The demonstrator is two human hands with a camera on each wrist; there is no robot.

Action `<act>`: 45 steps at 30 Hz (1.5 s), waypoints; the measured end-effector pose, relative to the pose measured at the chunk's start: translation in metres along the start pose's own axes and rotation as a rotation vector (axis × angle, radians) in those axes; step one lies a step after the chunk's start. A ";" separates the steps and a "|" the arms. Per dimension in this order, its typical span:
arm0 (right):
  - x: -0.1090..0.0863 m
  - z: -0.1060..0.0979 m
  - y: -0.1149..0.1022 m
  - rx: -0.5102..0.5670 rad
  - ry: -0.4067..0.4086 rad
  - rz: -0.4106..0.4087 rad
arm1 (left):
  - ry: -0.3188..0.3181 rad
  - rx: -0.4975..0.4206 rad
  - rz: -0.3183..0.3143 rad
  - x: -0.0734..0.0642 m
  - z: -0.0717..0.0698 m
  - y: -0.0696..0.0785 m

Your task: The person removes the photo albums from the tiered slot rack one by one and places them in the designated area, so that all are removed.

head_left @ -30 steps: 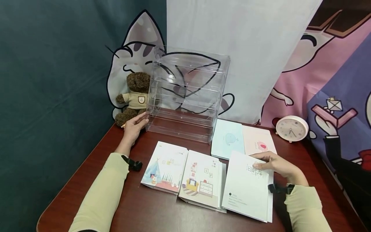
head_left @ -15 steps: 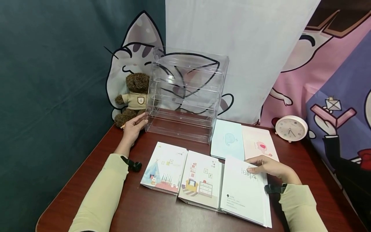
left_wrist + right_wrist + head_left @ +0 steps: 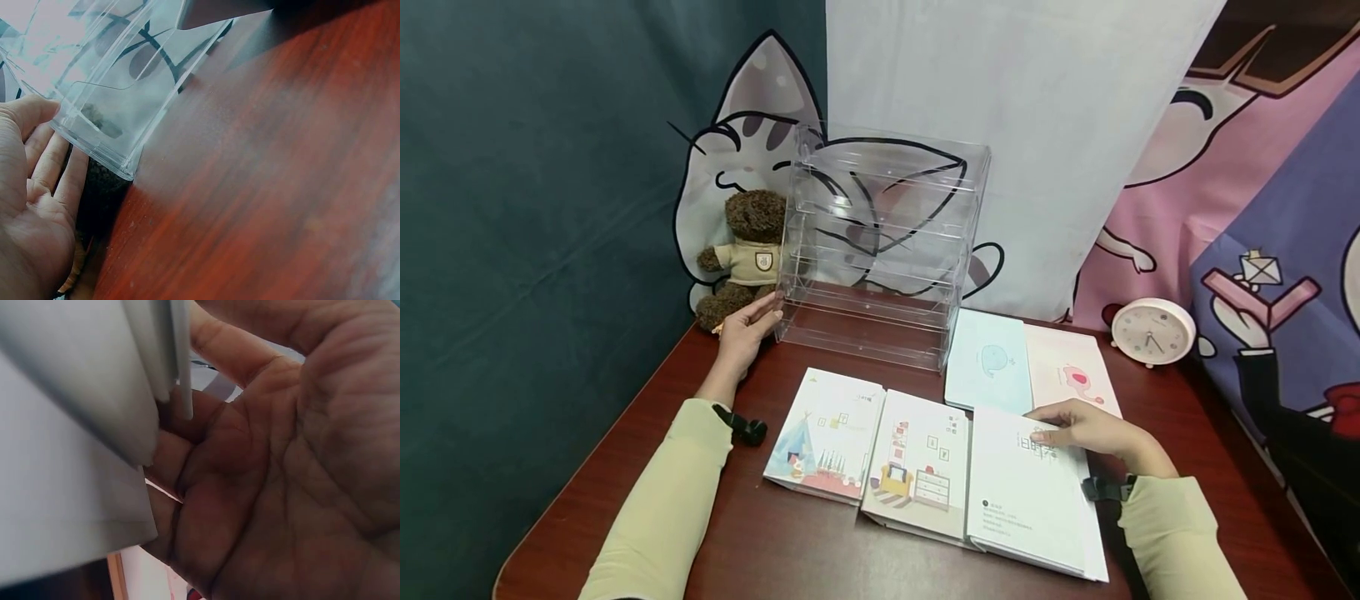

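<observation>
My left hand (image 3: pixel 742 337) holds the lower left edge of a clear plastic shelf rack (image 3: pixel 867 325). In the left wrist view its thumb lies at the rack's edge, with the fingers along the outer side. My right hand (image 3: pixel 1086 429) grips a white book (image 3: pixel 1026 500) by its upper right edge, thumb on the cover, fingers underneath. The right wrist view shows the page edges (image 3: pixel 81 375) against those fingers. Left of this book lie two illustrated books, one with a yellow armchair (image 3: pixel 917 467) and one with a blue tent (image 3: pixel 827 437), side by side.
Behind the white book lie a light blue notebook (image 3: pixel 990 358) and a pink notebook (image 3: pixel 1070 367). A round alarm clock (image 3: pixel 1152 332) stands at the back right. A brown teddy bear (image 3: pixel 751 258) sits left of the rack on the reddish-brown table (image 3: pixel 775 550).
My right hand has shifted left and a little down with the white book, which is now close against the armchair book. The left hand stays at the rack.
</observation>
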State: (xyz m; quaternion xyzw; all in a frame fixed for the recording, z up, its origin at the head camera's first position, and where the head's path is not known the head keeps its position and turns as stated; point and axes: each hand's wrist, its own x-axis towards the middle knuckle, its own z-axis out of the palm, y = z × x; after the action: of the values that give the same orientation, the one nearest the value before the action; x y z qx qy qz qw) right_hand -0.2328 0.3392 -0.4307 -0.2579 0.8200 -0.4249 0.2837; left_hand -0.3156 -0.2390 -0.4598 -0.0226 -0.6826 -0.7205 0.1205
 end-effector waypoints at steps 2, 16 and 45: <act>0.000 0.001 -0.001 -0.004 0.006 -0.003 | 0.002 0.002 0.000 0.000 0.000 0.000; -0.002 0.002 -0.016 -0.127 0.099 0.024 | 0.006 -0.005 0.004 0.000 0.003 0.003; 0.005 0.012 -0.026 -0.350 0.169 -0.018 | 0.008 -0.001 -0.008 -0.002 0.000 0.002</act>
State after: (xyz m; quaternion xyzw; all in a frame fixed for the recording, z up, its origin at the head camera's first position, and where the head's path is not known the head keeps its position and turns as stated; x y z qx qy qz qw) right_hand -0.2235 0.3163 -0.4160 -0.2742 0.8999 -0.2985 0.1607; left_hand -0.3132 -0.2386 -0.4581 -0.0169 -0.6818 -0.7214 0.1205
